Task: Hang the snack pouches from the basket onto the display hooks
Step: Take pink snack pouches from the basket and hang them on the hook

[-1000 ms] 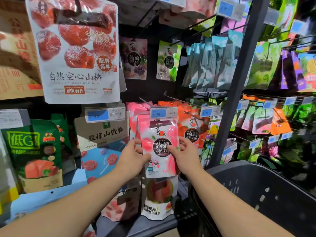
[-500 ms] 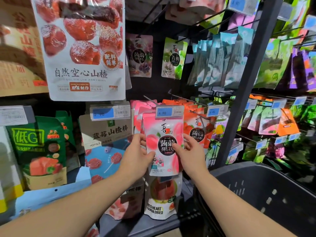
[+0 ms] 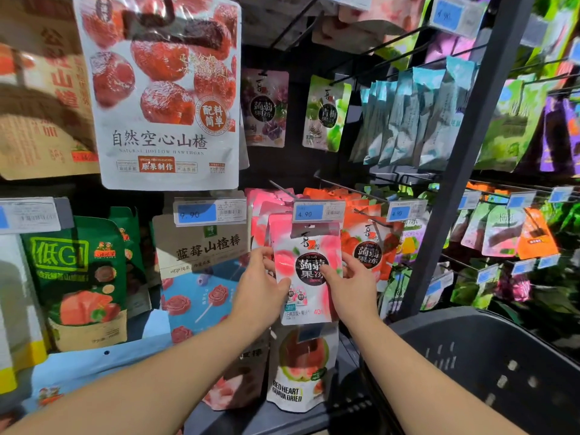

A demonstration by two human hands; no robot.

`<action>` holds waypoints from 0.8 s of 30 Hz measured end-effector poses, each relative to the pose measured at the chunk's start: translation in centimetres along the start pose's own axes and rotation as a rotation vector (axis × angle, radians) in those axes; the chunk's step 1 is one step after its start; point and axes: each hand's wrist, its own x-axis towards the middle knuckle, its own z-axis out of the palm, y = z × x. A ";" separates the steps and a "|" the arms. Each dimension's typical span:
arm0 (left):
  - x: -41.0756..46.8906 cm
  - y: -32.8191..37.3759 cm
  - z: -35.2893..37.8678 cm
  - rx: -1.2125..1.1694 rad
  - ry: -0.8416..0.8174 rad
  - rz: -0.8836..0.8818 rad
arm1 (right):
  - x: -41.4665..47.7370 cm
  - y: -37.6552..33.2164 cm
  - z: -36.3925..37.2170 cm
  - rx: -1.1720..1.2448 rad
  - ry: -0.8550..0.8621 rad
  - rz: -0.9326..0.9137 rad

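A pink peach jelly pouch (image 3: 306,271) is held up against the front of a display hook, its top tucked just under the blue 4.90 price tag (image 3: 318,211). My left hand (image 3: 262,284) grips its left edge with the thumb on the front. My right hand (image 3: 348,284) pinches its right side, thumb across the dark round label. More pink pouches (image 3: 266,202) hang on the same hook behind it. The dark plastic basket (image 3: 489,368) sits at the lower right; its inside shows no pouches from this angle.
Red strawberry jelly pouches (image 3: 370,249) hang just to the right. A brown hawthorn stick pack (image 3: 204,246) hangs to the left, a guava pouch (image 3: 301,368) below, a large hawthorn bag (image 3: 160,89) above. A dark upright post (image 3: 455,183) divides the racks.
Both hands have lifted the pink pouch upward, so its top now sits right under the price tag. My right thumb has slid onto the front label.
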 end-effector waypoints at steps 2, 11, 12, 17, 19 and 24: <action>-0.1 0.0 0.0 0.010 0.008 0.014 | -0.1 -0.3 0.1 0.010 -0.001 -0.009; -0.4 -0.8 0.2 0.059 0.017 0.015 | 0.1 0.0 1.1 -0.004 -0.039 -0.030; -0.5 -1.0 0.4 0.066 0.031 0.020 | -0.1 0.2 1.2 -0.021 -0.041 -0.032; -0.9 -1.1 1.1 0.131 -0.003 -0.032 | -0.9 1.2 0.6 -0.024 -0.194 -0.015; -0.8 -1.6 1.4 0.096 -0.066 -0.078 | -1.0 1.7 -0.3 0.048 -0.344 0.050; -0.1 -2.5 1.6 0.141 -0.145 -0.145 | -1.1 2.0 -0.9 0.026 -0.480 0.114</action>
